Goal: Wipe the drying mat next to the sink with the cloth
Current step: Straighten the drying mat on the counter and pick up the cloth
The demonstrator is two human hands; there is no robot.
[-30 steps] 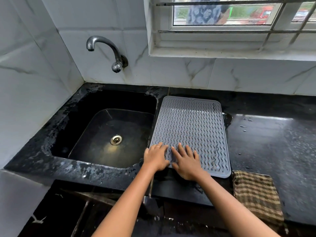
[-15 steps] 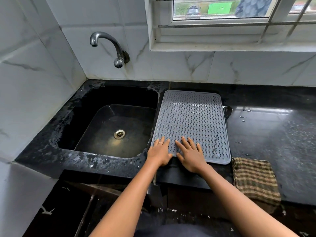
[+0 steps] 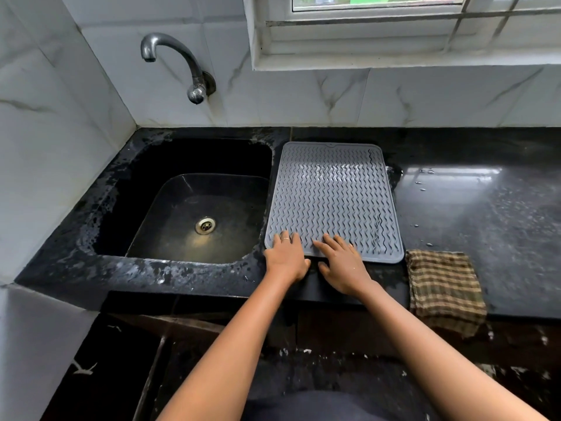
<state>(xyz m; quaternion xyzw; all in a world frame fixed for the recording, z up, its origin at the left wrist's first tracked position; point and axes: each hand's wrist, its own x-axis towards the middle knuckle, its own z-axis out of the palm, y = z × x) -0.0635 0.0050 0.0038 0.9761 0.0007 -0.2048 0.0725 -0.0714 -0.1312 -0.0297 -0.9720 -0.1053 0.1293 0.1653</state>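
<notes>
A grey drying mat with wavy ridges lies flat on the wet black counter, just beside the right rim of the dark sink, whose tap juts from the marble-tiled wall above. Both hands rest palm down with fingers spread on the mat's near edge, the left hand at the near-left corner and the right hand just beside it, neither holding anything. A brown checked cloth lies folded on the counter just off the mat's near-right corner, overhanging the front edge, apart from both hands.
</notes>
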